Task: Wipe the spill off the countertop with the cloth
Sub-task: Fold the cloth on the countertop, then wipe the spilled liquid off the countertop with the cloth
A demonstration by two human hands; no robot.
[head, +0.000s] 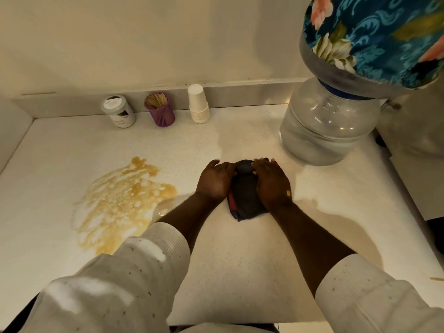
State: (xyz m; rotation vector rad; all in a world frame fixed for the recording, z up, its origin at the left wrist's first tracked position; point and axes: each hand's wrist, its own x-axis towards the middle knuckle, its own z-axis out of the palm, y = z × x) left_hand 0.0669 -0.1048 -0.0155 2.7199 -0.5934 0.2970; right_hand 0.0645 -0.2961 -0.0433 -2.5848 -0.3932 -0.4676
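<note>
A dark folded cloth [245, 195] with a red edge lies on the white speckled countertop [240, 260], near the middle. My left hand [215, 181] presses on its left side and my right hand [272, 181] on its right side, both palms down with fingers curled over the cloth's far end. A wide brownish foamy spill [120, 203] spreads over the counter to the left of my left forearm, apart from the cloth. White sleeves cover both forearms near the front edge.
Along the back wall stand a white-lidded jar [119, 111], a purple cup of toothpicks [160, 109] and a stack of white paper cups [198, 104]. A large clear water bottle [326, 123] under a floral cover [377, 37] stands back right. Side walls close off the counter's left.
</note>
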